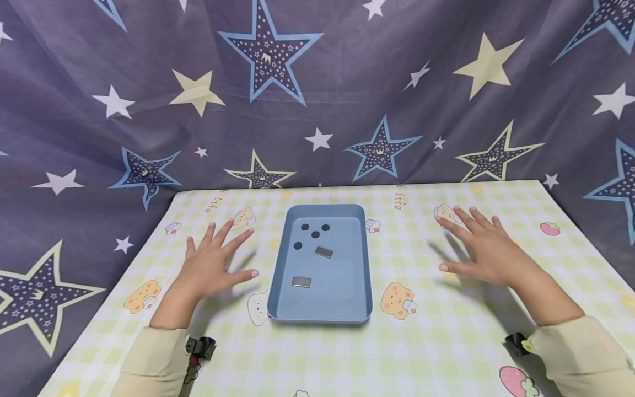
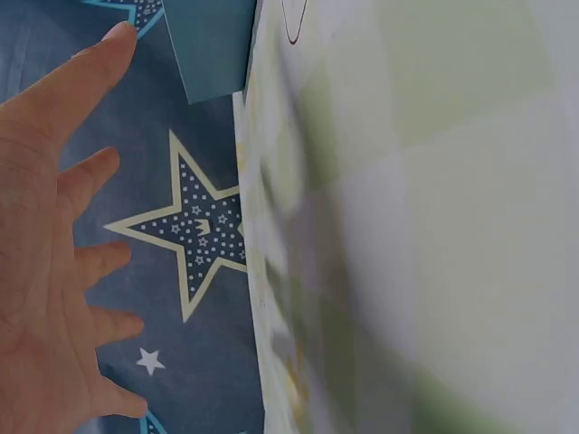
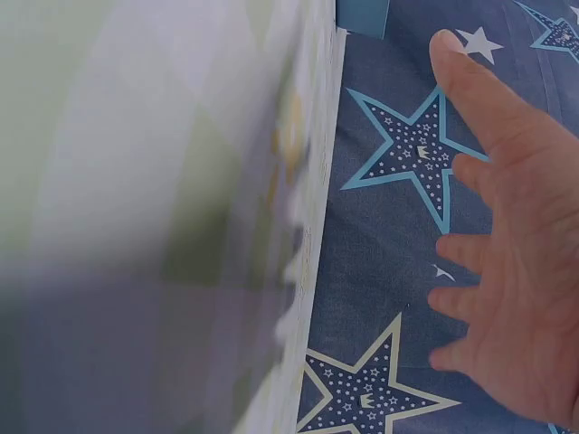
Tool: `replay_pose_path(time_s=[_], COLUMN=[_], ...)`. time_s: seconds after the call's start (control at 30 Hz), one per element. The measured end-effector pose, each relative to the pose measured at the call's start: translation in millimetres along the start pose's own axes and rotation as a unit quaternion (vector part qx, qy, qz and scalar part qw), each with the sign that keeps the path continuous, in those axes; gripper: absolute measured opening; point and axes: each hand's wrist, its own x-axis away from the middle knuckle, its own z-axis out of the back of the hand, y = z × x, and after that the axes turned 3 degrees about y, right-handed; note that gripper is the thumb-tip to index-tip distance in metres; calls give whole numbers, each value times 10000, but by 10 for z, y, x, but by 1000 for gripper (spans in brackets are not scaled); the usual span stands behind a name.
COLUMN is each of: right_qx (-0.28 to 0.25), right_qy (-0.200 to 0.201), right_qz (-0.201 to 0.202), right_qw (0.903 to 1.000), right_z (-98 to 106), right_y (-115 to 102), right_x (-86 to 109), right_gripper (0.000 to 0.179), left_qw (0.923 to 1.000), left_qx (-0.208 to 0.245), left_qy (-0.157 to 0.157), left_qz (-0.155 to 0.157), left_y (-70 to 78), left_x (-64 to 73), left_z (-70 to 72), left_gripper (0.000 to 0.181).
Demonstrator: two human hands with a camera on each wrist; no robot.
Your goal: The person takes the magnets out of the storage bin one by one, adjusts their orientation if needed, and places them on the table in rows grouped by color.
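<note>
A blue rectangular tray [image 1: 342, 286] lies on the table between the two hands. Toward its far left, several small dark discs [image 1: 315, 235] are scattered. Two flat grey metal rectangular blocks lie in it too, one block [image 1: 324, 252] near the middle and another block [image 1: 301, 282] nearer the front left. My left hand [image 1: 210, 264] hovers left of the tray, fingers spread, holding nothing. On the other side my right hand [image 1: 488, 251] is held above the cloth, fingers spread and apart from the tray. Both palms show bare in the wrist views.
A checked tablecloth [image 1: 436, 342] printed with bears and strawberries covers the table. Behind it hangs a dark curtain [image 1: 347, 71] with stars. Small black devices are strapped at both wrists, one black device [image 1: 200, 347] at the left cuff.
</note>
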Motion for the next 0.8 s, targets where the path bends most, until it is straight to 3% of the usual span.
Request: replay_pose_path(time_s=[0.47,0.63,0.8], right_qx=[-468,-592,-731], right_qy=[628,616,632], right_qz=[832,910,964], right_qw=[9934,9922,9906], right_z=[-28,-19,-12], right_y=[26,7,-41], right_x=[-78,-116,-154], right_gripper=[98,95,91], left_qw=[9983,9958,9881], left_qx=[485,897,1507], left_qy=[288,188,267], left_qz=[-144,-83,-167], left_y=[-18,-16,-13], left_x=[-64,-79,-107], left_z=[-65,-74,-105], left_gripper=[81,75,70])
